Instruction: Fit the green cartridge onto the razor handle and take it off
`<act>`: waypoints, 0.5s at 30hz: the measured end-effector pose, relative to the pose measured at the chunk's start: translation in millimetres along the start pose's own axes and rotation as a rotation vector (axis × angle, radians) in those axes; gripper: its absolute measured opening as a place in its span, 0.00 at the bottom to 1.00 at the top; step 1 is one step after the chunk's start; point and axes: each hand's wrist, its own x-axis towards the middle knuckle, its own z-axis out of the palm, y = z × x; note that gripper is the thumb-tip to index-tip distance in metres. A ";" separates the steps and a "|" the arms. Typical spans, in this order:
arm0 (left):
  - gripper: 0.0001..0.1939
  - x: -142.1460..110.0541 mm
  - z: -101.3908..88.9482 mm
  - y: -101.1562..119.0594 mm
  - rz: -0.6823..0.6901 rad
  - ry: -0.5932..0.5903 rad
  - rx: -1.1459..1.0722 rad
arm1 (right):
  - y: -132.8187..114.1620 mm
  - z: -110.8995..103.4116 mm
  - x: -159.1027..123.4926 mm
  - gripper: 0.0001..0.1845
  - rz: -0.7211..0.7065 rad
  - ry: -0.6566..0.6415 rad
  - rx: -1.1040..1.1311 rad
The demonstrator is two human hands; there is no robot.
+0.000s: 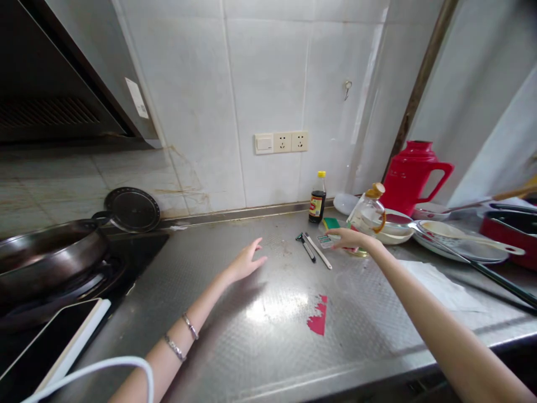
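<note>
My left hand (pixel 247 261) is held above the steel counter (pixel 235 341) with thumb and fingers apart, holding nothing. My right hand (pixel 351 239) reaches over the right part of the counter, its fingers stretched out at a small flat packet with green markings (pixel 325 241). Whether the fingertips touch the packet I cannot tell. Just behind them lies a green and yellow sponge (pixel 331 223). To the left of the packet are a slim dark razor-like tool (pixel 306 249) and a slim white stick-shaped tool (pixel 318 251). A torn red patch (pixel 318 317) lies flat nearer the front.
A dark sauce bottle with a yellow cap (pixel 318 198) stands near the wall. Right of my hand are a corked glass jug (pixel 371 210), a red thermos (pixel 409 176), stacked dishes (pixel 482 254) and white paper (pixel 440 288). A pan (pixel 50 252) sits on the stove at left.
</note>
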 end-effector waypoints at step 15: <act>0.31 -3.0 3.3 -17.9 -0.043 -0.001 -0.013 | 1.2 17.6 12.7 0.35 0.141 -0.064 0.024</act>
